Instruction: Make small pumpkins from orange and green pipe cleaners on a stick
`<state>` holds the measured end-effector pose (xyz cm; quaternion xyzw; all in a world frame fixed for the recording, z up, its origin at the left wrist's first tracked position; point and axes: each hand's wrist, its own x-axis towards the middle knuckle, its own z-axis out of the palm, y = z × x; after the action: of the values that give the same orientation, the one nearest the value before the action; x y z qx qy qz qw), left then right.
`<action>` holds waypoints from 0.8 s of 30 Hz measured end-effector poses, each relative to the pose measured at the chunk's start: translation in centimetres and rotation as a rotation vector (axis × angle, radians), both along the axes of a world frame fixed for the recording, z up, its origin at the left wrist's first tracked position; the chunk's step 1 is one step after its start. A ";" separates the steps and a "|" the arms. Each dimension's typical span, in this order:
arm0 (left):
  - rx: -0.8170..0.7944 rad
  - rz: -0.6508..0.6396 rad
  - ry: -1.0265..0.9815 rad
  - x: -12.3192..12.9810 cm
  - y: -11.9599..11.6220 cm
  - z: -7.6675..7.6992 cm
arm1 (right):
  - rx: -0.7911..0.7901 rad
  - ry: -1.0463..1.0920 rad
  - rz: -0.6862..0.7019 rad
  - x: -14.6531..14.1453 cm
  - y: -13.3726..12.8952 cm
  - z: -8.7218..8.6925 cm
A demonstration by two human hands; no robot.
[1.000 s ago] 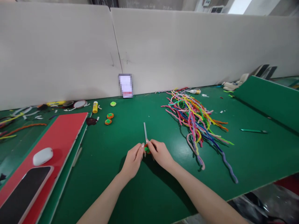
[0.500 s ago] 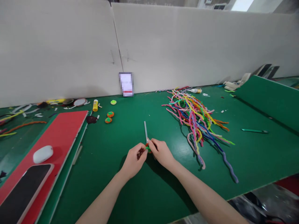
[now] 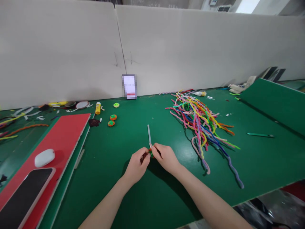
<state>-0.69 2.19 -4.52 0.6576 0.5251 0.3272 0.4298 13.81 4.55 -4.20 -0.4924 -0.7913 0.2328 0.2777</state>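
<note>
Near the middle of the green table, my left hand (image 3: pixel 137 163) and my right hand (image 3: pixel 166 158) meet, fingers closed in a pinch on one small orange-and-green fuzzy piece (image 3: pixel 151 154). Fingertips cover most of it. A thin pale stick (image 3: pixel 149 135) points away from me, its near end at my right fingertips; whether they grip it, I cannot tell. Two similar orange pieces with green tops, one (image 3: pixel 113 117) just behind the other (image 3: pixel 111 123), lie farther back on the left. Behind them sits a yellow-green round piece (image 3: pixel 116 105).
A heap of colourful pipe cleaners (image 3: pixel 200 117) spreads to the right, with a green slim tool (image 3: pixel 260 135) beyond. On the left, a red board (image 3: pixel 69 133) carries a white case (image 3: pixel 44 157) and a phone (image 3: pixel 27 197). A yellow glue stick (image 3: pixel 98 108) stands behind.
Both hands stay almost in place around the small orange-and-green piece, with only slight finger movement. The whole view has shifted very slightly.
</note>
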 end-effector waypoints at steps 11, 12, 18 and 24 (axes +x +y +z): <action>-0.231 0.064 -0.275 -0.3 0.9 0.1 | -0.096 0.140 0.027 -0.3 -0.3 0.0; -0.247 0.066 -0.299 -0.3 0.9 0.1 | -0.115 0.164 0.014 -0.4 -0.3 0.0; -0.288 0.090 -0.366 -0.3 0.8 0.7 | -0.206 0.294 -0.028 -0.4 -0.3 0.1; -0.204 0.148 -0.320 0.2 0.5 0.7 | -0.288 0.420 -0.077 -0.7 -0.5 0.0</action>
<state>-0.53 2.64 -3.83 0.5100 0.5275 0.4031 0.5470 13.07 4.07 -4.22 -0.4976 -0.6557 0.4293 0.3717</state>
